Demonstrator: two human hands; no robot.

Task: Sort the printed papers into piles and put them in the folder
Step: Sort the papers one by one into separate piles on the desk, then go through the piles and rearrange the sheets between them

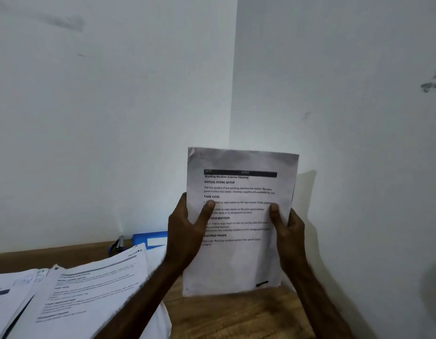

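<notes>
I hold a stack of printed papers (239, 260) upright above the wooden table (236, 314), its lower edge close to the tabletop. The top sheet carries black headings and text. My left hand (185, 231) grips the stack's left edge, thumb across the front. On the right edge my right hand (289, 231) grips it the same way. More printed papers (84, 289) lie fanned in a loose pile at the lower left. A blue folder (151, 238) with a white label lies behind that pile, against the wall, partly hidden by my left hand.
White walls meet in a corner right behind the held stack and close off the table's far and right sides. A small dark and blue object (117, 243) sits beside the folder's left end.
</notes>
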